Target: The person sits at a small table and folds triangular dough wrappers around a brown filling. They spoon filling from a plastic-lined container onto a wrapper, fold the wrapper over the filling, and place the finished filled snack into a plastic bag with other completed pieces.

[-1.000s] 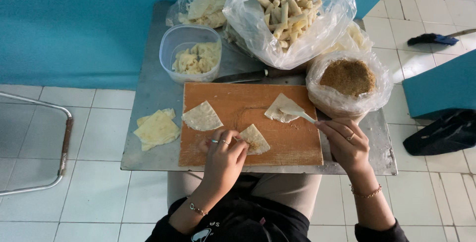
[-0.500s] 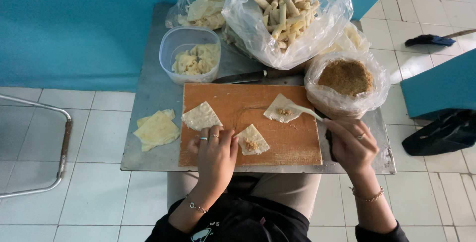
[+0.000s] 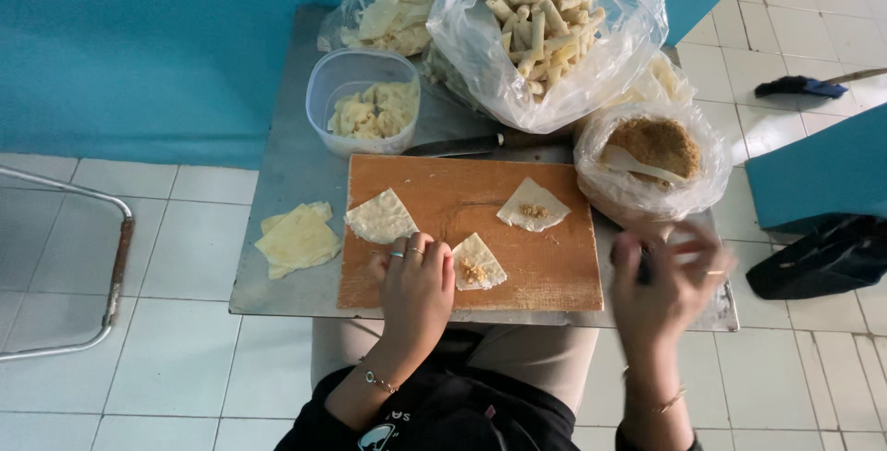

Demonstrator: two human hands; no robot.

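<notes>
My left hand [image 3: 416,285] rests on the front of the wooden cutting board [image 3: 462,183], its fingertips touching a small square wrapper [image 3: 479,262] with a dab of brown filling. A second filled wrapper [image 3: 533,206] lies at the board's far right, and a plain one [image 3: 381,218] at the left. My right hand [image 3: 670,275] is blurred over the table's front right corner, fingers spread, holding nothing that I can make out. A white spoon [image 3: 637,163] lies in the clear bag of brown filling [image 3: 661,151].
The board sits on a grey metal table [image 3: 277,183]. Behind it are a knife [image 3: 457,146], a plastic tub of dough pieces [image 3: 365,104] and a big bag of rolled pastries [image 3: 545,17]. Spare wrappers [image 3: 297,238] lie left. A metal chair frame [image 3: 111,257] and a black bag [image 3: 822,257] flank the table.
My right hand had the spoon over the far right wrapper; the spoon now lies in the filling bag and the hand has pulled back toward me. My left hand stayed by the near wrapper.
</notes>
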